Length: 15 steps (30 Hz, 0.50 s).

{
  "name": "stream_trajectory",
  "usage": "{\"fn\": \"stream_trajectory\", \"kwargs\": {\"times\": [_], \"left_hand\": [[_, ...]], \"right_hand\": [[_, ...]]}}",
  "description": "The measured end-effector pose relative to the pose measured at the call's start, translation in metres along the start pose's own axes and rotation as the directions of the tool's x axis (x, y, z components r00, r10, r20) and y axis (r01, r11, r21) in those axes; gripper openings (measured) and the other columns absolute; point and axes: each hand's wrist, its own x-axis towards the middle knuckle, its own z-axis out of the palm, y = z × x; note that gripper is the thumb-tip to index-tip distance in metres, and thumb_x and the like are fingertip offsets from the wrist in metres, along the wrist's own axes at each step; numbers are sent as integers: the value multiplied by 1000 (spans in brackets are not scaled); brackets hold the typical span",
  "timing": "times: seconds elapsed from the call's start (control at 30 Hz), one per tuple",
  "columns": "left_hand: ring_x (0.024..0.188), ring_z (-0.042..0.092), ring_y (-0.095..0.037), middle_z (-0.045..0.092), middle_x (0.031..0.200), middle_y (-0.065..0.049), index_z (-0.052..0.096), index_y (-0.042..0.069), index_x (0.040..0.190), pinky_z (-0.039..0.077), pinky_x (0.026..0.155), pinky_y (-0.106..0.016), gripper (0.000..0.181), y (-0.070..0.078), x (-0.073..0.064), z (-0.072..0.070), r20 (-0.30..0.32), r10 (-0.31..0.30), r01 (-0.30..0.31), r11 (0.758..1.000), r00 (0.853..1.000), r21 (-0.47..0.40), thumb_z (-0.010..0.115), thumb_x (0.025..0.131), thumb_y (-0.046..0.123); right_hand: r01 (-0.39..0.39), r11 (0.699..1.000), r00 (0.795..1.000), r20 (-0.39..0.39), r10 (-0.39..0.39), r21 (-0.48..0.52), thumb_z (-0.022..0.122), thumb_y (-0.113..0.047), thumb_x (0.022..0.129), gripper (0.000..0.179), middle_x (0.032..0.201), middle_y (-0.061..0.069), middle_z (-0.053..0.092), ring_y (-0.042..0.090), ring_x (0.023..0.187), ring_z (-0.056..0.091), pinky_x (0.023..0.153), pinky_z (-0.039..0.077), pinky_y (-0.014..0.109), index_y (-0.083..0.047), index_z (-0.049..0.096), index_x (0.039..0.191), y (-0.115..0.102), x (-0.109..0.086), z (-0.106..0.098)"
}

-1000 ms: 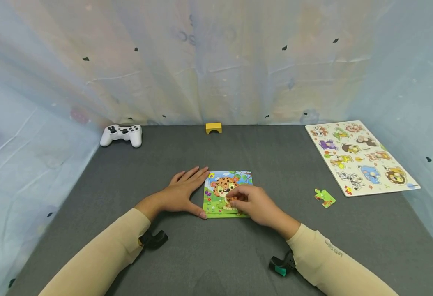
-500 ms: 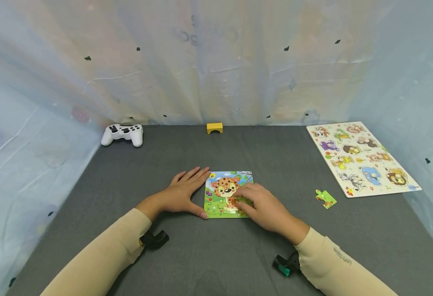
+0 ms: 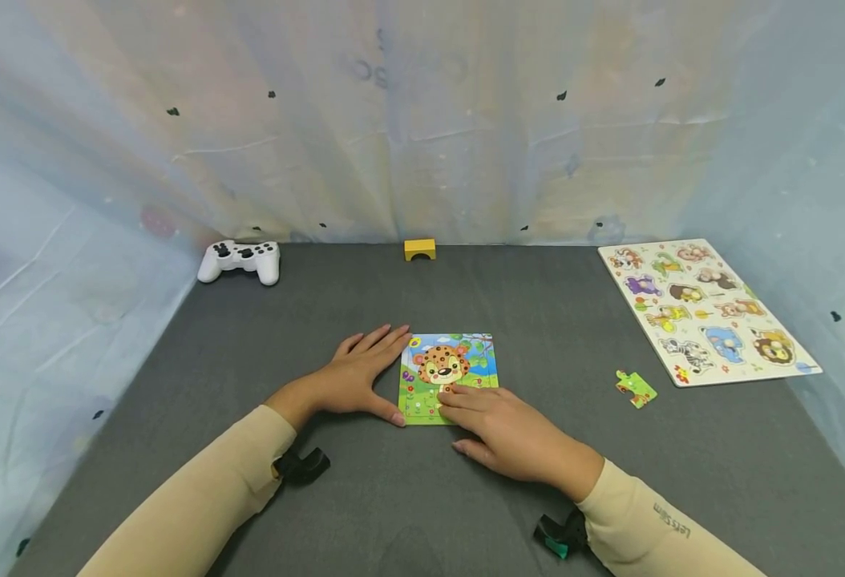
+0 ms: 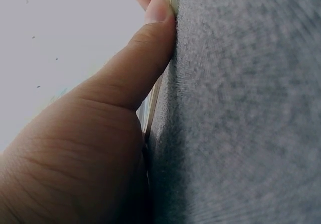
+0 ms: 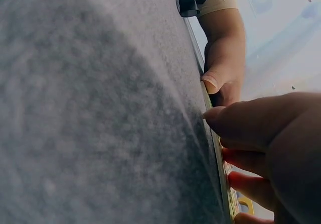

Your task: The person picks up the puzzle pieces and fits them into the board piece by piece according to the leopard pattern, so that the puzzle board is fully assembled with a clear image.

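Note:
A square jigsaw puzzle (image 3: 417, 397) with a cartoon leopard on a green and blue scene lies flat on the dark table. Along its left side rests my left hand (image 3: 360, 378), fingers spread, with the thumb at the lower left corner and fingertips at the upper left. My right hand (image 3: 512, 433) lies over the lower right part, its extended fingers touching the surface and hiding the leopard's body. In the right wrist view, that thumb hangs by the board's near edge (image 5: 223, 176). A loose green jigsaw piece (image 3: 636, 389) sits on the table to the right.
At the back right lies a large white animal board (image 3: 707, 312). A white game controller (image 3: 240, 262) is at the back left, and a yellow arch block (image 3: 419, 249) stands by the rear curtain (image 3: 466, 144).
My right hand has gone from pinching at the leopard's lower body to laying extended fingers over the lower right of the puzzle. My left hand has stayed in place.

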Motion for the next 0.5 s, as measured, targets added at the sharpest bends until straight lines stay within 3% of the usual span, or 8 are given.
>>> {"fn": "stream_trajectory", "kwargs": {"times": [0.27, 0.5], "left_hand": [[166, -2, -24, 2, 182, 5, 9, 22, 178, 1, 125, -64, 138, 0, 0, 0, 3, -4, 3, 1000, 1000, 7, 79, 78, 85], [166, -1, -26, 4, 182, 3, 11, 19, 178, 2, 124, -66, 136, 2, -1, 0, -8, 12, -12, 1000, 1000, 5, 80, 79, 83]], "right_hand": [[-7, 997, 1000, 17, 5, 72, 75, -25, 107, 53, 165, 8, 51, 27, 154, 43, 119, 39, 53, -6, 63, 154, 2, -1, 1], [-4, 975, 1000, 4, 3, 223, 71, -27, 110, 56, 170, 9, 44, 28, 157, 37, 120, 38, 53, -6, 57, 159, 11, -9, 3]]}}
